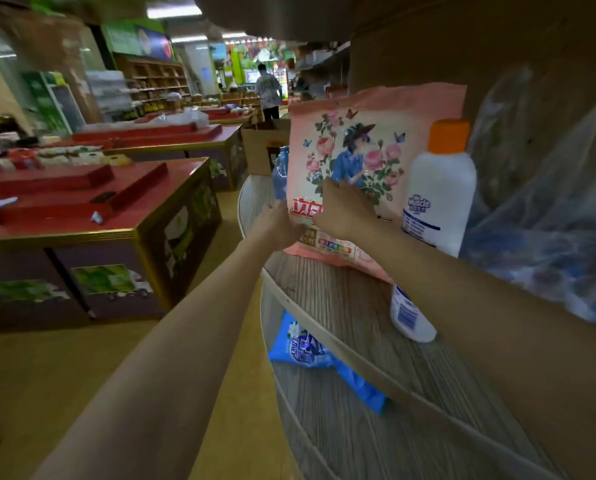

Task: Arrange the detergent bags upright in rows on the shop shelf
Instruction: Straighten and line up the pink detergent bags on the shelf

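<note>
A pink detergent bag (362, 143) with a rose print stands upright on the wooden shelf (341, 306). My left hand (277, 225) grips its lower left edge. My right hand (345, 209) lies flat against its front, fingers pressing the printed face. A blue bag (280, 173) stands just behind the pink one, mostly hidden. Another blue detergent bag (310, 348) lies flat on the lower shelf.
A white bottle with an orange cap (441, 188) stands right of the pink bag; a second white bottle (407, 317) lies on the shelf under my right forearm. Clear plastic wrap (545, 202) fills the right. Red display tables (92, 202) line the aisle at left. A person (268, 91) stands far off.
</note>
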`<state>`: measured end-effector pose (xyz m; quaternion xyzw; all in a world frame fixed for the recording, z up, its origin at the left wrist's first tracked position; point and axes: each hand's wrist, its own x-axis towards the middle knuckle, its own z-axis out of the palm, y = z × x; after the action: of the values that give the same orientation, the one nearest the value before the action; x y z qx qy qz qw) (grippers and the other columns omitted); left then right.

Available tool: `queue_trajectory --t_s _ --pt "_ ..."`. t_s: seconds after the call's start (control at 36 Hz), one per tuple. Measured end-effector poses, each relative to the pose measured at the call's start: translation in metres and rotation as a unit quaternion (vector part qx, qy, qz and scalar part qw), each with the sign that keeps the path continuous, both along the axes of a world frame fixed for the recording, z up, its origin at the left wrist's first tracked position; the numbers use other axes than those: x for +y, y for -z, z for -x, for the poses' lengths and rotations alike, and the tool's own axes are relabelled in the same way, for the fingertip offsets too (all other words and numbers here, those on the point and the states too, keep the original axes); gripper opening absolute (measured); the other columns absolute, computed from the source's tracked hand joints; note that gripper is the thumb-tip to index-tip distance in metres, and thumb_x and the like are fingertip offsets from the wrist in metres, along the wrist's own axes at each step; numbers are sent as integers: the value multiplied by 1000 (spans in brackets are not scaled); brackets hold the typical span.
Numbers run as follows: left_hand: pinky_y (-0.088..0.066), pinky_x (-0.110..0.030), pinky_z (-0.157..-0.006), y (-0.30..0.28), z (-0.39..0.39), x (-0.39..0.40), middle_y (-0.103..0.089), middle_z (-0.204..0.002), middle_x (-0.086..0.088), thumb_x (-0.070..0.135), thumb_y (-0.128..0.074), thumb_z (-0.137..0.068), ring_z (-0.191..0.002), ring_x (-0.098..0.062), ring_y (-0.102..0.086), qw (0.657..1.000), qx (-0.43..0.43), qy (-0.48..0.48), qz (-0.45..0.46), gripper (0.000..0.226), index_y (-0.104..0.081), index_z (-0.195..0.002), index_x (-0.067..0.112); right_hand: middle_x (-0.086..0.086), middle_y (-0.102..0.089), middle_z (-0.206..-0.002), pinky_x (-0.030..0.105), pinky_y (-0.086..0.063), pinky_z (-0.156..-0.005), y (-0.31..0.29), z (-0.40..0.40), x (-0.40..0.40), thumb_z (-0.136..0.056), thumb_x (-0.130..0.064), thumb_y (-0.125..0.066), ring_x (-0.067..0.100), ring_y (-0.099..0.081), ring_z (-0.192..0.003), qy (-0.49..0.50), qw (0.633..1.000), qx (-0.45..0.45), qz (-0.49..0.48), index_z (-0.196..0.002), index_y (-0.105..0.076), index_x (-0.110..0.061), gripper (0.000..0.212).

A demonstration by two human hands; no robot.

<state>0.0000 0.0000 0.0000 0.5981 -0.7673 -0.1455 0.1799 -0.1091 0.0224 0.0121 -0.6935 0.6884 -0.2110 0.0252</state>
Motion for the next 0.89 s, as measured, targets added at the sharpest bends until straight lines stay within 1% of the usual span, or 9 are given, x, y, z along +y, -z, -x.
queue_trajectory --t_s 0.08,0.17,0.22,0.28,0.33,0.5,0.61,0.72,0.89 --pt "-41 -30 -87 4 2 -24 -47 -137 -13 29 -44 -98 -122 -26 -49 999 41 -14 -25 44 -38 -137 8 16 -41 -137 41 -45 -91 -1 0 -6 -86 -18 -57 34 -45 -122 30 999 16 11 -133 -39 -8 52" --pt "-43 -27 -86 10 3 -54 -48 -135 -6 38 -46 -96 -117 -22 -52 987 149 -23 -48 53 -32 -139 12 16 -37 -139 44 -41 -94 -3 -1 -11 -89 -17 -54 34 -40 -126 56 998 24 11 -133 -37 -6 49" --pt "-53 -27 -78 15 4 -73 -54 -130 -9 41 -49 -94 -100 -18 -62 965 252 -6 -77 56 -32 -138 11 17 -37 -139 45 -39 -96 -4 -1 -16 -90 -18 -53 34 -39 -126 67 997 36 22 -133 -35 -6 48" --pt "-54 -23 -62 17 8 -81 -61 -119 -11 40 -51 -93 -84 -15 -65 935 333 4 -122 58 -33 -136 6 16 -37 -139 45 -39 -97 -6 0 -20 -90 -19 -52 34 -40 -126 75 996 45 32 -136 -33 -7 51" --pt "-56 -25 -58 18 11 -80 -66 -102 -10 36 -56 -91 -76 -17 -67 911 386 -4 -149 57 -37 -133 2 16 -36 -141 45 -40 -97 -6 1 -23 -90 -19 -52 33 -41 -127 73 995 50 43 -138 -31 -7 54" --pt "-53 -27 -56 20 2 -73 -62 -73 -2 25 -52 -95 -60 -14 -60 873 476 -75 -77 25 -58 -109 5 16 -43 -133 46 -40 -94 -8 -3 -34 -91 -18 -50 35 -43 -122 56 996 26 60 -130 -38 -5 42" --pt "-56 -36 -70 23 -22 -65 -62 -72 0 23 -50 -96 -67 -17 -63 849 509 -140 -3 21 -61 -108 10 15 -43 -131 45 -41 -96 -10 -13 -41 -90 -19 -51 34 -43 -121 31 998 15 54 -131 -39 -6 44" --pt "-51 -19 -50 15 -62 -54 -62 -74 1 25 -50 -96 -59 -9 -61 818 540 -198 29 16 -57 -103 12 15 -37 -138 46 -37 -101 -11 -26 -46 -92 -21 -51 32 -37 -128 20 998 -3 60 -136 -35 -6 49" --pt "-50 -25 -53 -6 -120 -32 -63 -73 0 23 -53 -95 -58 -13 -61 788 573 -219 56 15 -58 -89 11 17 -40 -135 42 -40 -96 -2 -51 -45 -92 -25 -51 35 -42 -124 23 997 -67 37 -133 -37 -5 48"
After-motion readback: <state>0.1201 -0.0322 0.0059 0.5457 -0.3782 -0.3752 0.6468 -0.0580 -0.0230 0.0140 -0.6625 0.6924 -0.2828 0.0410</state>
